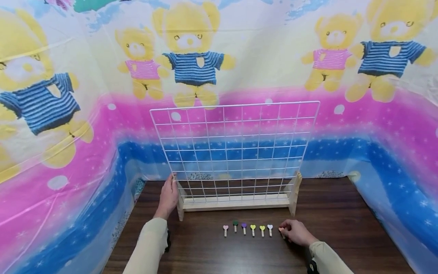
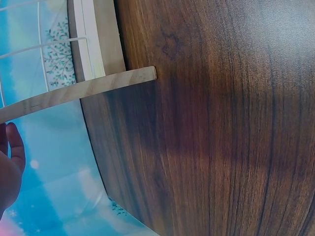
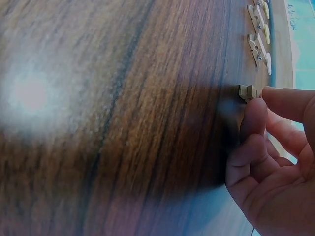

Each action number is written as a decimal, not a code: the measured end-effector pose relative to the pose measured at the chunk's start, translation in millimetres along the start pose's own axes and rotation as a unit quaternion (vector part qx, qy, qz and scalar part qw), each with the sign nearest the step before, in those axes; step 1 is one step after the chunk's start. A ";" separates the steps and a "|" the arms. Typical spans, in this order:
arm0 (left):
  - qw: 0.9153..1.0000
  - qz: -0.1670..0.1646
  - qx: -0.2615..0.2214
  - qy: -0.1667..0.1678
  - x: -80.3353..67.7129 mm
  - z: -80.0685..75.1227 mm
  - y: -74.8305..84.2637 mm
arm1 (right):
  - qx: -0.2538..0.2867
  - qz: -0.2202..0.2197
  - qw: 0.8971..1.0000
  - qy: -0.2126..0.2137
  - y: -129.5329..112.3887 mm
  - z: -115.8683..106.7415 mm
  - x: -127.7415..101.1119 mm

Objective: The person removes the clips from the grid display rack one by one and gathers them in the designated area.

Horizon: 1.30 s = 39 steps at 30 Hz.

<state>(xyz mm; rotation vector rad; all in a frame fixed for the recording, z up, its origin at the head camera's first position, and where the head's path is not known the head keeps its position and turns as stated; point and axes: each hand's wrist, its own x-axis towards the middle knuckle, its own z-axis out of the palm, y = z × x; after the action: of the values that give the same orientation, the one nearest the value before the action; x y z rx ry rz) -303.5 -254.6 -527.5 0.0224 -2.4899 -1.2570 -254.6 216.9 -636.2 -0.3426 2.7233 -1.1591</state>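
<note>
Dark wood table (image 1: 342, 213) | left hand (image 1: 168, 198) flat against grid rack (image 1: 236, 160) | right hand (image 1: 297, 232) pinching small clip (image 3: 248, 92)

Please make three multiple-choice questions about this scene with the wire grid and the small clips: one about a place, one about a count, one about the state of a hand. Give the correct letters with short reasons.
1. Where does the left hand rest?
A. on the left end of the grid stand
B. on the row of clips
C. on the top of the wire grid

2. How many heart clips lie free in the row on the table, apart from the one at the right hand?
A. three
B. six
C. nine

3. What is the right hand doing?
A. lying flat and open
B. pinching a small wooden clip
C. gripping the wire grid

Answers:
1. A, the head view shows the hand against the stand's left side.
2. B, six clips are lined up in front of the stand.
3. B, the right wrist view shows fingertips closed on the clip.
</note>
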 end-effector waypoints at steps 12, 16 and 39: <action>1.000 -0.023 -0.012 -0.008 -4.7 -5.1 -4.2 | -0.025 0.005 1.000 0.015 -8.1 -8.4 -5.9; 0.999 -0.027 -0.016 -0.004 -9.2 -5.0 -4.2 | -0.052 -0.005 0.998 0.028 -13.4 -19.7 -10.2; 0.998 -0.045 -0.025 -0.025 -26.8 -19.0 11.3 | -0.074 -0.015 0.995 0.062 -53.6 -72.2 -32.0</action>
<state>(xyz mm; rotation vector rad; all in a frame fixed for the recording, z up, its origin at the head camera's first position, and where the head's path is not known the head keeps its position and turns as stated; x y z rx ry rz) -270.7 -257.9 -516.3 0.0918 -2.5244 -1.3712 -233.1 239.2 -546.0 -0.3418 2.9314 -1.0199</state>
